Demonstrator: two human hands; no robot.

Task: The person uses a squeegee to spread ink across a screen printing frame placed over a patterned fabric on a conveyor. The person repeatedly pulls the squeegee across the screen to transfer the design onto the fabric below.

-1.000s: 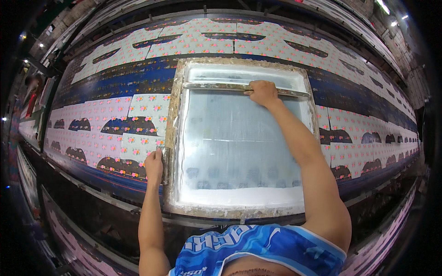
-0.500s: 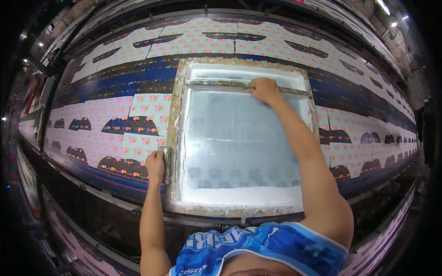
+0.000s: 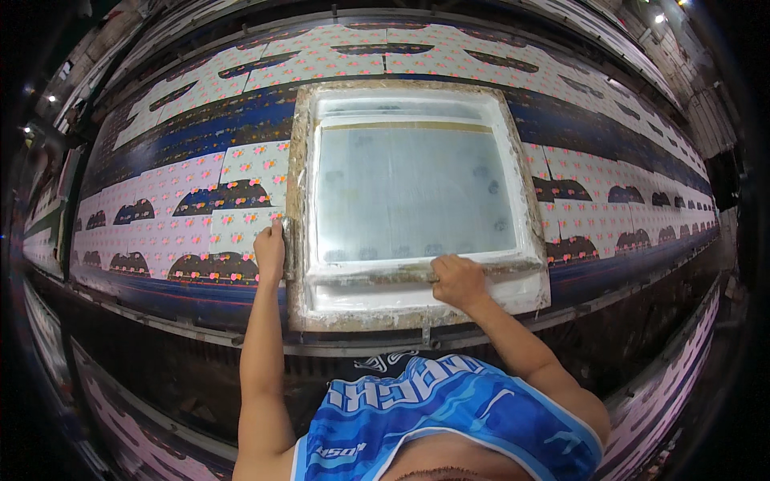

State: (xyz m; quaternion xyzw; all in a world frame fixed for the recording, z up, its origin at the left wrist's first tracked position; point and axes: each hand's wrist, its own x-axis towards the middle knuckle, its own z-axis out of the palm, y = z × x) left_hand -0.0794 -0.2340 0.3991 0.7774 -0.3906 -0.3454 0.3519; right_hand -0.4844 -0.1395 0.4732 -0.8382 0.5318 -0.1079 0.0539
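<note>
A screen printing frame (image 3: 298,184) with crusted wooden edges lies flat on the long table before me. Its pale mesh (image 3: 409,192) has white paste along the borders and faint dark flower marks. My right hand (image 3: 459,282) is closed around the bar of a squeegee (image 3: 369,276), which lies across the near end of the mesh. At the frame's left side, my left hand (image 3: 270,250) is closed on a small side handle (image 3: 289,252), partly hidden by the fingers.
Cut fabric panels printed with pink and orange flowers (image 3: 180,172) lie in rows on both sides and beyond the frame. Dark blue stained table surface (image 3: 216,120) shows between the rows. A metal rail (image 3: 321,350) runs along the near table edge.
My right hand has drawn the squeegee from the far end of the mesh to the near end. My left hand remains at the frame's left side. The view has shifted slightly.
</note>
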